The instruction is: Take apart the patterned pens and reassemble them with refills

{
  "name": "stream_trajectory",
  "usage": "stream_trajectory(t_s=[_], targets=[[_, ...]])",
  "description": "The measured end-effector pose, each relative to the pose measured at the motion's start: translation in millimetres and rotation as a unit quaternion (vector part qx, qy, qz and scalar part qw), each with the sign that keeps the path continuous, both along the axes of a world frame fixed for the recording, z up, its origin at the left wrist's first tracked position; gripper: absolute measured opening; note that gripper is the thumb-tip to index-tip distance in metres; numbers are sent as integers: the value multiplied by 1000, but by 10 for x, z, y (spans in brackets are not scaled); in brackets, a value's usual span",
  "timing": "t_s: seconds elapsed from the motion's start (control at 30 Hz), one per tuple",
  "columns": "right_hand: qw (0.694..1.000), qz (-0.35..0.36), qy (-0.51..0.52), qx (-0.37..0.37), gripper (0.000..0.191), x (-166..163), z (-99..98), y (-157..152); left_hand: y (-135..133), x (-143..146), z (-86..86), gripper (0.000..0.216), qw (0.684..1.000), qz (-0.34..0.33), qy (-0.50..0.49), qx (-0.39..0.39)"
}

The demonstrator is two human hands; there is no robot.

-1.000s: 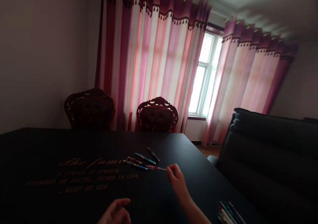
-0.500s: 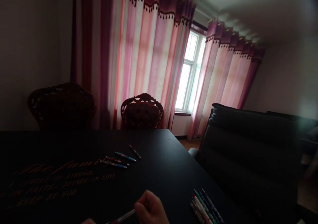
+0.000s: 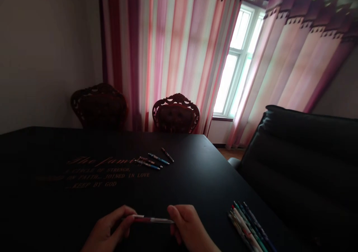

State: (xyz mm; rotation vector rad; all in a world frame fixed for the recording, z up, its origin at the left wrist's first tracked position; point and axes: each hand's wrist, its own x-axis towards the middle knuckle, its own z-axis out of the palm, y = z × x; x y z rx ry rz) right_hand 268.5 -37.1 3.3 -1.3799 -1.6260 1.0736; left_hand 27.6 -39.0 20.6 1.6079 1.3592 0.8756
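Note:
Low in the view, a pen with a dark red part and a clear or silvery part spans both hands, roughly level above the dark table. My left hand pinches its left end, beside a short whitish piece that may be the clip. Closed around the other end is my right hand, its fingers hiding the tip. Farther off lie several loose pens, among them a blue one and a dark one. A bunch of pens rests to the right of my right hand.
Gold lettering marks the tabletop. A black padded chair stands along the right edge. Two carved wooden chairs are behind the far edge, before striped curtains and a bright window.
The view has tilted down and turned left. My left hand, barely visible at the bottom before, now shows clearly. The pen has come up into view, held more level between both hands.

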Motion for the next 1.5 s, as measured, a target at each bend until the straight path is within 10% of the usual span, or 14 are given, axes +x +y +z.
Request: stream_trajectory(t_s=[0.83,1.5], targets=[[985,68,157,-19,31,68,-46,84,99,-91,-158,36,998,-9,44,33],[987,-64,113,93,28,320,99,181,198,-242,-195,23,976,-29,153,155]])
